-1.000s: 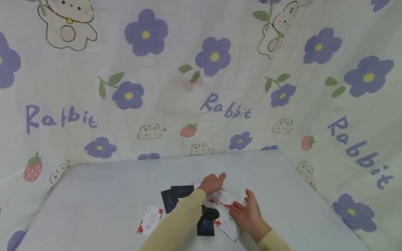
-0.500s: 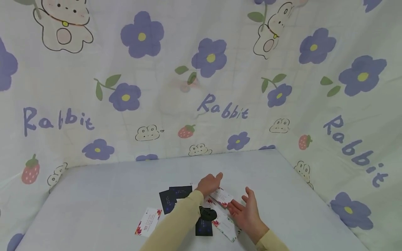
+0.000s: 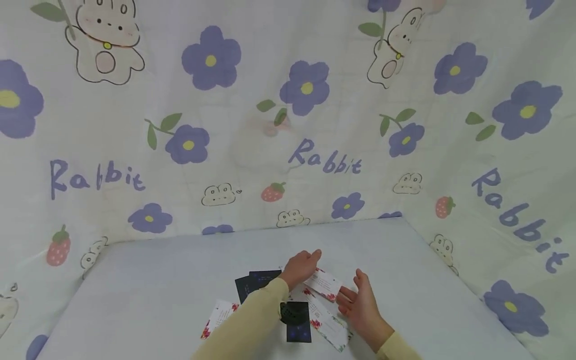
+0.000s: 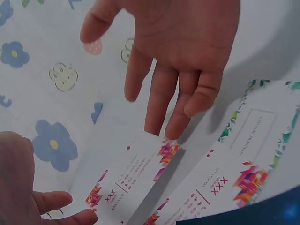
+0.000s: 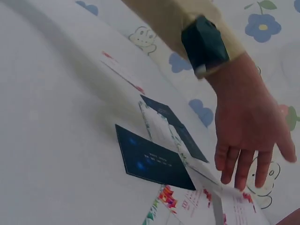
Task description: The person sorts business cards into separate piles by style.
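Paper card, white with red print (image 3: pixel 326 286), between left hand (image 3: pixel 300 267) and right hand (image 3: pixel 363 312), fingers extended at its ends, not clasping. Dark-blue cards (image 3: pixel 299 330), more white cards (image 3: pixel 330 331) loose on pale bench (image 3: pixel 171 290); work looks unfinished.

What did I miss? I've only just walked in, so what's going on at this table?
Someone is handling a white card with red patterns. Their left hand is at one edge, seemingly touching it, and their right hand is close to another; a firm grip isn't plain with either. Around them, dark cards and other white cards lie on the table, some overlapping.
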Tool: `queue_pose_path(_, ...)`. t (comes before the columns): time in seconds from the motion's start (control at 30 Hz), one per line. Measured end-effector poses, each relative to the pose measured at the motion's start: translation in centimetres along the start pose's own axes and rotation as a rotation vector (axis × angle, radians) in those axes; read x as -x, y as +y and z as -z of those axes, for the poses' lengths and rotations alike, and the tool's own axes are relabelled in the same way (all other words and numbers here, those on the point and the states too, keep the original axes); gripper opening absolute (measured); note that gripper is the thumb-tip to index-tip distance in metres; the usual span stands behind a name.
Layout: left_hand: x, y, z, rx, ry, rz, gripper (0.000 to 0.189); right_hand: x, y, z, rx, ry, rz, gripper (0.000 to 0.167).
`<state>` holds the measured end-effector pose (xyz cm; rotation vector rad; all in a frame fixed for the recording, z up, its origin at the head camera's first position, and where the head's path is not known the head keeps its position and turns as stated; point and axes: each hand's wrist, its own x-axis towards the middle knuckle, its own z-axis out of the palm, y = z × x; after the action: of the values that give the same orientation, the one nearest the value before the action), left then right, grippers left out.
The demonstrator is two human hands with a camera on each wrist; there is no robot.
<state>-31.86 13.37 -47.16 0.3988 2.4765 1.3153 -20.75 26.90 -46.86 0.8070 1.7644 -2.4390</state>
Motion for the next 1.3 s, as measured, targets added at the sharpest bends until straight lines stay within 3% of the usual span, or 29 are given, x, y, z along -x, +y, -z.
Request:
queue_pose_path(0.2,3.0,-1.4,3.6,0.088,-0.059,-0.002,0.067,0.1,0.0,-1.1,0.113,-0.104,-0.018,0.097)
queue_pose_path(0.4,6.6,-3.5,7.4,0.225,-0.088,0.083,0.068,0.3,0.0,-3.2,0.264,-0.151,-0.025,0.100)
queue_pose_path(0.5,8.5,-4.5,8.8,0.251,-0.080,0.116,0.068,0.5,0.2,-4.4,0.294,-0.178,-0.038,0.099)
queue_pose_path(0.73,12.3,-6.6,11.9,0.269,-0.047,0.112,0.068,1.9,0.5,-7.9,0.344,-0.273,-0.032,0.095)
queue_pose_path(0.87,14.3,-7.5,13.7,0.296,-0.038,0.141,0.071,2.9,0.8,-10.0,0.365,-0.301,-0.035,0.093)
queue_pose_path(1.3,19.5,-11.5,17.6,0.389,0.033,0.265,0.069,4.6,3.8,-14.9,0.380,-0.456,-0.041,0.086)
